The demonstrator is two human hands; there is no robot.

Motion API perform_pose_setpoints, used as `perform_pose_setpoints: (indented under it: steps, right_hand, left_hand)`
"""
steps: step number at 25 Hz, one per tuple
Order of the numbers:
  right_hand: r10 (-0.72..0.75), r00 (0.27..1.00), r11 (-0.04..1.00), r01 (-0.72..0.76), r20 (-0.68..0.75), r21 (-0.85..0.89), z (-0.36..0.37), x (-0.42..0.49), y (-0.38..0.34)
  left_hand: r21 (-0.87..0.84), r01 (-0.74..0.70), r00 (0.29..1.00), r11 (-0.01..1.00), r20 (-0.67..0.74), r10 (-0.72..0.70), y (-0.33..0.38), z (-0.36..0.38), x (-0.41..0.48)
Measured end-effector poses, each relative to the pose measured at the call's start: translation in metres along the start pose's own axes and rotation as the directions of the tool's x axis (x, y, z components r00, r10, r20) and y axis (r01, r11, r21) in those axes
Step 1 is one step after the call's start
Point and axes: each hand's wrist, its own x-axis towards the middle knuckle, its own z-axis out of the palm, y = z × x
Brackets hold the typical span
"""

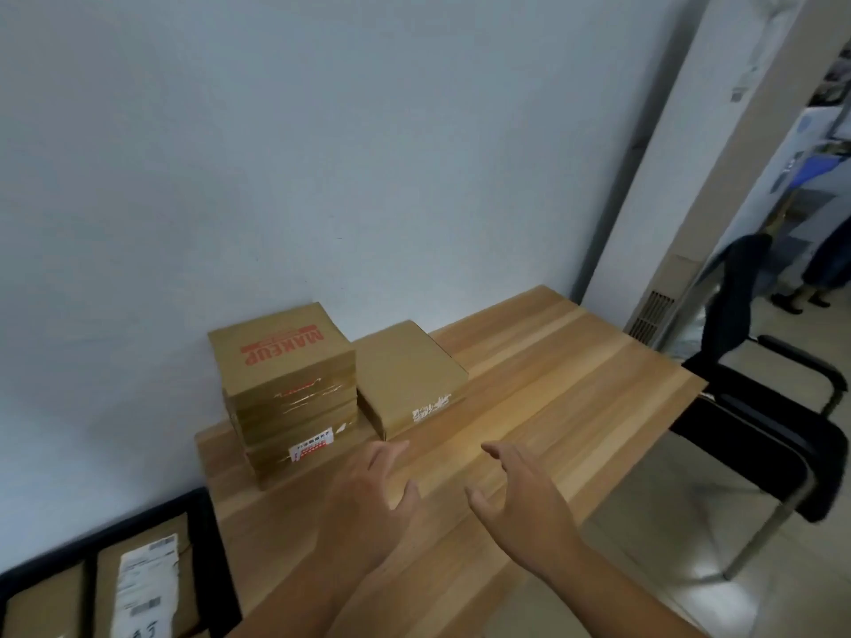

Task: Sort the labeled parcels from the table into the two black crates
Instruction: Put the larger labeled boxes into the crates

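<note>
Here, a pale blank wall [322, 154] fills the upper view. Below it a light wooden table [552, 384] runs from lower left to right, and a black chair [760, 407] stands off its right edge. At the lower left, beside and below the table, sits a black crate [209, 545]. It holds a flat brown parcel [138, 587] with a long white shipping label. Past a black bar another brown parcel [41, 610] shows, though it cannot be told whether that bar marks a second crate.

On the table, against the wall, stands a stack of cardboard parcels [294, 421], several high. The top parcel [281, 352] is printed MAKEUP in red, and a lower one bears a small red-and-white label. Just beside the stack, on its right, lies a single lower parcel [405, 370] with a white label on its front face.

The left hand [368, 495] and right hand [520, 495] hover over the table in front of these parcels, fingers spread and relaxed, holding nothing.

The parcels look like stiff, taped cardboard, so they are probably light, square-edged and not slippery. Taking one by two opposite side faces, palms flat, seems the steadiest hold. Lifting from the top of the stack should avoid toppling it.
</note>
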Motion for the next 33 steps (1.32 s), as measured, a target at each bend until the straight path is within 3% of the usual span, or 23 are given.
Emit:
perform_pose_setpoints:
  steps: [7, 9, 12, 14, 18, 21, 24, 27, 33]
  right_hand:
    - [-0.045, 0.996, 0.999, 0.046, 0.078, -0.007, 0.023, 0.117, 0.043]
    - [-0.158, 0.981, 0.978, 0.171, 0.113, -0.117, 0.034, 0.150, 0.058]
    - [-0.328, 0.914, 0.852, 0.395, 0.238, -0.345, 0.050, 0.211, 0.091]
    - [-0.349, 0.902, 0.851, 0.419, 0.255, -0.316, 0.064, 0.256, 0.114]
    - [-0.155, 0.940, 0.969, 0.204, 0.302, -0.136, 0.100, 0.336, 0.146]
    - [-0.053, 0.902, 0.997, 0.074, 0.428, -0.032, 0.125, 0.389, 0.171]
    - [-0.033, 0.813, 0.998, -0.003, 0.581, 0.062, 0.148, 0.411, 0.178]
    - [-0.055, 0.806, 0.992, -0.023, 0.589, 0.124, 0.164, 0.407, 0.178]
    - [-0.024, 0.850, 0.886, -0.226, 0.526, 0.406, 0.133, 0.379, 0.188]
  left_hand:
    - [0.142, 0.227, 0.974, 0.963, -0.044, -0.223, -0.017, 0.038, 0.079]
    - [0.195, 0.282, 0.959, 0.939, -0.072, -0.273, -0.028, 0.052, 0.094]
    - [0.333, 0.374, 0.924, 0.865, -0.049, -0.380, -0.038, 0.076, 0.115]
    - [0.396, 0.471, 0.872, 0.788, -0.078, -0.483, -0.037, 0.095, 0.132]
    - [0.403, 0.628, 0.764, 0.666, -0.158, -0.625, -0.036, 0.129, 0.162]
    - [0.386, 0.730, 0.665, 0.564, -0.208, -0.718, -0.036, 0.145, 0.186]
    - [0.180, 0.826, 0.562, 0.533, -0.218, -0.798, -0.040, 0.158, 0.195]
    - [0.114, 0.837, 0.548, 0.536, -0.157, -0.822, -0.031, 0.170, 0.199]
    - [-0.003, 0.850, 0.507, 0.527, -0.271, -0.818, -0.002, 0.178, 0.193]
